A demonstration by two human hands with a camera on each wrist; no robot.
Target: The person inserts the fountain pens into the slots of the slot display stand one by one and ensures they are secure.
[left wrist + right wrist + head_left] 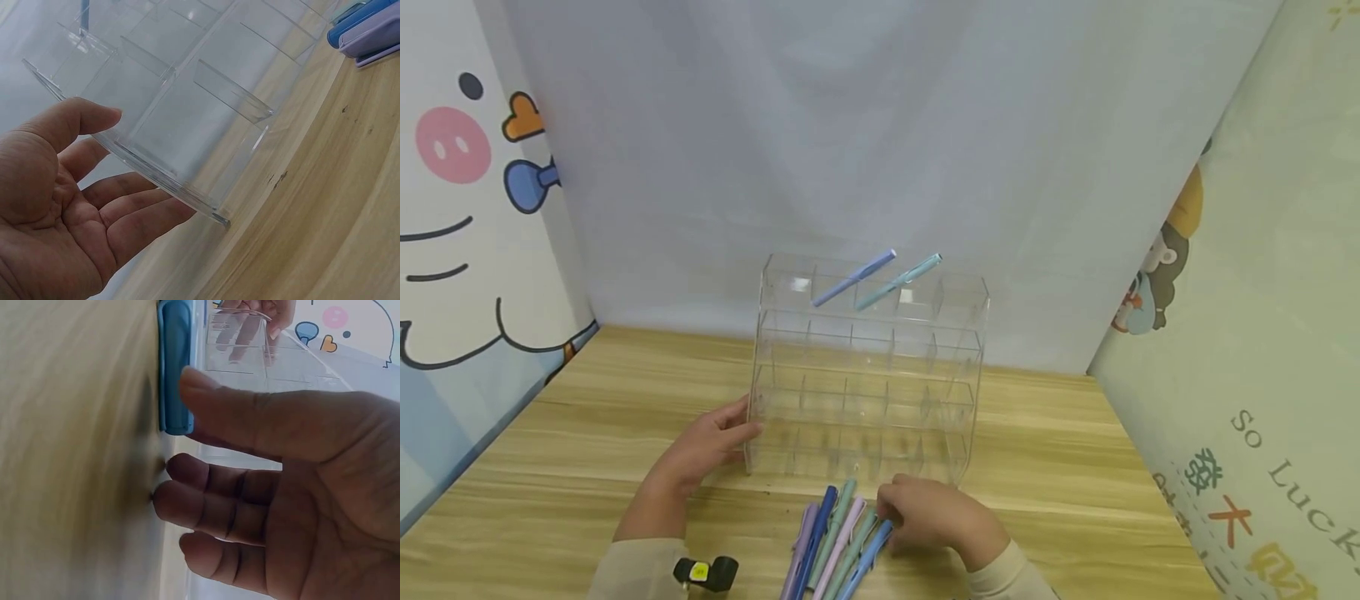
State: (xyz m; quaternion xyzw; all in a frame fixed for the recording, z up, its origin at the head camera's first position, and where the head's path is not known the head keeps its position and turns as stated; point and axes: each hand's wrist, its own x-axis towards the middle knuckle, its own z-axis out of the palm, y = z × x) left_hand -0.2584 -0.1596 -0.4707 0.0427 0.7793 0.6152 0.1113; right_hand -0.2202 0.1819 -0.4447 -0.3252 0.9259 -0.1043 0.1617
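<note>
A clear acrylic rack (pixel 865 408) with rows of compartments stands upright on the table. My left hand (pixel 711 446) holds its left side edge, the thumb (pixel 94 119) in front and the other fingers (pixel 147 215) behind the panel. Two pens rest slanted in the top row, one periwinkle pen (pixel 853 277) and one mint pen (pixel 898 282). Before the rack lies a bunch of several pens, among them a dark blue pen (pixel 815 542) and a light blue pen (pixel 867 560). My right hand (pixel 936 515) is beside the light blue pen, its thumb at the pen's end and its fingers apart.
The wooden table (pixel 1037 467) extends to both sides of the rack. Behind it hangs a pale grey curtain (pixel 880 142). Printed cartoon panels (pixel 1247 333) flank the table. A small black device with a yellow label (pixel 700 572) sits at my left wrist.
</note>
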